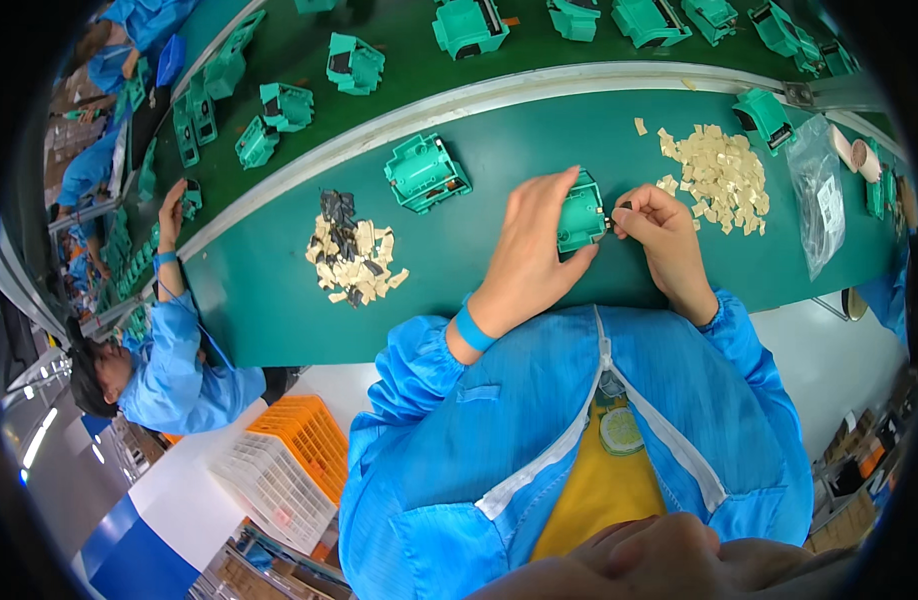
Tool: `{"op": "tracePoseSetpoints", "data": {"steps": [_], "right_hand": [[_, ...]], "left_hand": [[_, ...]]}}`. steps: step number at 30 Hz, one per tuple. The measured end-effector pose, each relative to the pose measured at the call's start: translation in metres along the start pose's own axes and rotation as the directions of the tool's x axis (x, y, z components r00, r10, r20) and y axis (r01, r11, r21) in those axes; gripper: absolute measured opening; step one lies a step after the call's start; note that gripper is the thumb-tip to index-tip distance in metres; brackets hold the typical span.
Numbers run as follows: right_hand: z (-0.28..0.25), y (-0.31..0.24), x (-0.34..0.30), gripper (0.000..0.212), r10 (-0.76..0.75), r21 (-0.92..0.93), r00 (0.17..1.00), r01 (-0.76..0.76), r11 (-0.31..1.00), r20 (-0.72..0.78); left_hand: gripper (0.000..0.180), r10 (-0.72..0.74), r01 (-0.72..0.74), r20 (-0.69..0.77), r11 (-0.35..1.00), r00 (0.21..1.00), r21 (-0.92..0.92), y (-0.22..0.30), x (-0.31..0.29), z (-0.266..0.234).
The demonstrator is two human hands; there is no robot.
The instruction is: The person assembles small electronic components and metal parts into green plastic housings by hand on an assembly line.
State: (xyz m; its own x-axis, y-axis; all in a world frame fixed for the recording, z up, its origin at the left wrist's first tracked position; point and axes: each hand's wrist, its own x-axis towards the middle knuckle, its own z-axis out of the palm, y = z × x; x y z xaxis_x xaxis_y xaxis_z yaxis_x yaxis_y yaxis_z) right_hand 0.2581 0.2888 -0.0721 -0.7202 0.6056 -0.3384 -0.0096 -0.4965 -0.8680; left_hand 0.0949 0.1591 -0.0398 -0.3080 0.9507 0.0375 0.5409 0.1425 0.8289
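My left hand [527, 236] is wrapped round a teal plastic housing [581, 214], holding it just above the green worktable with its hollow side showing. At the housing's right edge, my right hand [663, 238] pinches a small black piece [624, 207] between thumb and forefinger. The piece is too small to name, and I cannot tell whether it touches the housing. A second teal housing [425, 174] lies on the table to the left of my hands. To my right is a heap of small cream-coloured pieces [721, 172].
A pile of cream and black scraps [353, 252] lies at left. Beyond a metal rail [429, 108], several teal housings sit on a dark green belt [399, 40]. A clear plastic bag [819, 195] lies at right. A co-worker [184, 360] reaches in at left, near stacked crates [289, 460].
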Motion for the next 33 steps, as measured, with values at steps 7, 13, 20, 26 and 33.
{"op": "tracePoseSetpoints", "data": {"steps": [7,13,20,26,33], "right_hand": [[0.000,-0.001,-0.005,0.008,0.008,-0.032,0.999,-0.009,0.999,-0.034],[0.001,-0.001,-0.004,0.010,0.031,-0.058,0.999,-0.032,0.998,-0.024],[-0.002,0.000,-0.004,0.012,0.007,-0.042,1.000,-0.007,0.999,0.002],[0.005,0.003,-0.007,0.013,0.001,-0.022,0.998,-0.003,1.000,-0.055],[0.011,0.008,-0.011,0.012,0.022,-0.022,0.993,-0.024,0.999,-0.120]], "left_hand": [[0.074,0.012,-0.008,-0.168,1.000,0.986,0.025,-0.004,0.000,0.020],[0.069,0.042,-0.034,-0.232,0.999,0.972,0.039,-0.008,-0.001,0.027],[0.065,0.016,-0.009,-0.234,0.999,0.972,0.031,-0.004,0.002,0.028],[0.068,0.046,-0.032,-0.244,0.997,0.969,0.064,-0.007,0.002,0.028],[0.066,0.048,-0.033,-0.246,0.997,0.968,0.065,-0.007,0.002,0.028]]}}
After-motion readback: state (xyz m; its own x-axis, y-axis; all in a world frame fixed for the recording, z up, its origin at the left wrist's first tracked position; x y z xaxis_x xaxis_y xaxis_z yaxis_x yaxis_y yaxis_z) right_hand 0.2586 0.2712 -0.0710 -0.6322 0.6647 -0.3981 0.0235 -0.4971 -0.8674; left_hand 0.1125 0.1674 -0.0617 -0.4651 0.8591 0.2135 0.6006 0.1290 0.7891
